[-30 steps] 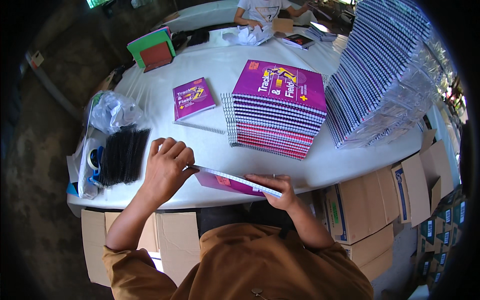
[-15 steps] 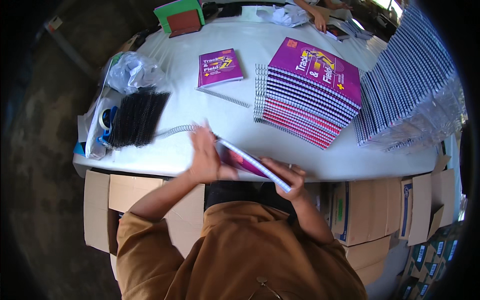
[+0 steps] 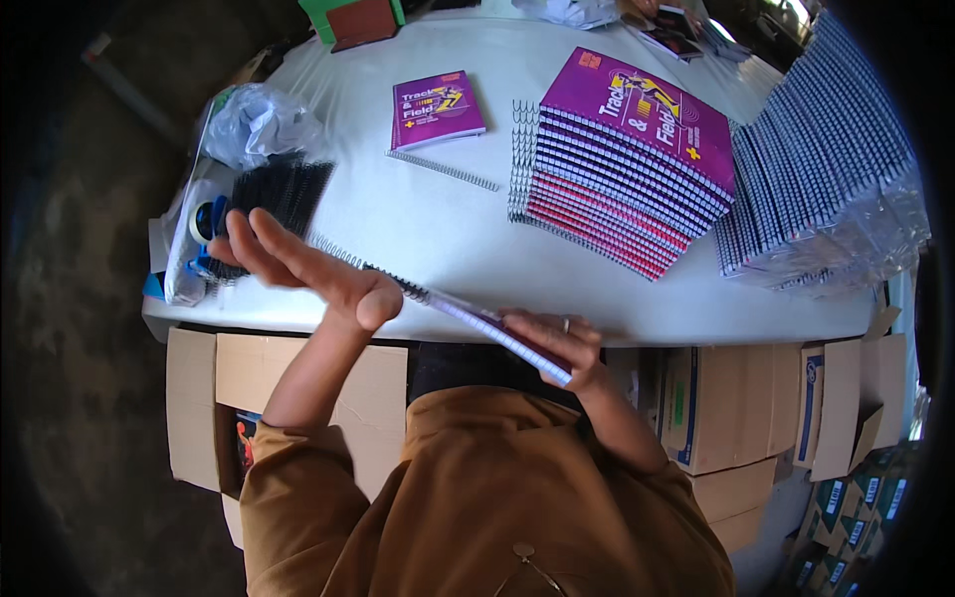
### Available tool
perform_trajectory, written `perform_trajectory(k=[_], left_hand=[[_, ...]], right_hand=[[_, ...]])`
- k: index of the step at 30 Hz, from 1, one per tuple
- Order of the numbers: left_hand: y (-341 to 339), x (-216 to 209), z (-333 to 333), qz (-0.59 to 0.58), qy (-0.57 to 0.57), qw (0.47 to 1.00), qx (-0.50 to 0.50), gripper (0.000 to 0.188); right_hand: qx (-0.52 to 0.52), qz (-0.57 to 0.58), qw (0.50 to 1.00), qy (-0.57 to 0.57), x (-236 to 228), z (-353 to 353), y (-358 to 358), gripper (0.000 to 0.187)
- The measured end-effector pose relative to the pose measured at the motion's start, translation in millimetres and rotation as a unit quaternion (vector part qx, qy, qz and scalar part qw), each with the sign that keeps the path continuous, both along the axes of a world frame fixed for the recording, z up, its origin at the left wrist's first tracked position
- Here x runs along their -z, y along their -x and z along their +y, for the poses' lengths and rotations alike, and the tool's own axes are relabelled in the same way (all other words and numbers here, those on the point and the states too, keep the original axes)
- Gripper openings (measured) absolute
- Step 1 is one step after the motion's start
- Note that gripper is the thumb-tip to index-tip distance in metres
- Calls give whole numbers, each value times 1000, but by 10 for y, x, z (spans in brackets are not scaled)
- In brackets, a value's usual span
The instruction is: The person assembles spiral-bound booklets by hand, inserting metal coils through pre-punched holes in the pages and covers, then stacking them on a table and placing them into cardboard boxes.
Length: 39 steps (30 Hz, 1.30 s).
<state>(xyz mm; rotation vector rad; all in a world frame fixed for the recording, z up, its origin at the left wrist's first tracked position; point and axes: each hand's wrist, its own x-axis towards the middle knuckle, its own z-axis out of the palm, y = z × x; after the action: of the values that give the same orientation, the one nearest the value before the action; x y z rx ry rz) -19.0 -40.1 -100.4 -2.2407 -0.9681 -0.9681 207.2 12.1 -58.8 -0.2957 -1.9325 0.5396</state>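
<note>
My right hand (image 3: 559, 343) grips a thin purple book (image 3: 502, 330) held on edge, its pale perforated side facing up. A dark wire coil (image 3: 410, 291) meets the book's upper left corner and runs on to the left behind my left hand. My left hand (image 3: 308, 271) is raised at the coil with its fingers stretched out; whether the palm touches the wire cannot be seen. Beyond lies another purple book (image 3: 436, 109), with a loose wire coil (image 3: 443, 171) along its near edge. To the right rises a stack of coil-bound purple books (image 3: 637, 149).
A taller stack of coil-bound books (image 3: 816, 169) stands at the right. Black coils (image 3: 284, 194), a tape dispenser (image 3: 206, 219) and a crumpled plastic bag (image 3: 259, 124) lie at the left. Cardboard boxes (image 3: 741, 408) sit below the white table's (image 3: 657, 323) near edge.
My left hand has swung left, away from the book's corner, with fingers extended. My right hand keeps its grip, and the book is tilted flatter. The view has shifted slightly.
</note>
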Motion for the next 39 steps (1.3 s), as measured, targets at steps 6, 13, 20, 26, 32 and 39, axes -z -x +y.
perform_trajectory(k=[6,13,20,26,32,39], left_hand=[[-94,-684,119,47,-113,990,-70,101],[-205,-275,-88,30,124,991,31,99],[-279,-168,178,-50,10,999,17,108],[214,-478,656,-149,-254,952,86,103],[-413,-455,94,116,-90,989,31,84],[-566,-271,178,-86,26,993,75,88]], right_hand=[[33,0,999,-12,-79,28,-54,34],[46,27,998,18,36,9,1,34],[64,20,997,-30,28,-10,35,38],[2,26,999,39,25,-28,64,45],[52,69,994,61,84,7,112,49],[29,76,994,66,10,15,139,53]])
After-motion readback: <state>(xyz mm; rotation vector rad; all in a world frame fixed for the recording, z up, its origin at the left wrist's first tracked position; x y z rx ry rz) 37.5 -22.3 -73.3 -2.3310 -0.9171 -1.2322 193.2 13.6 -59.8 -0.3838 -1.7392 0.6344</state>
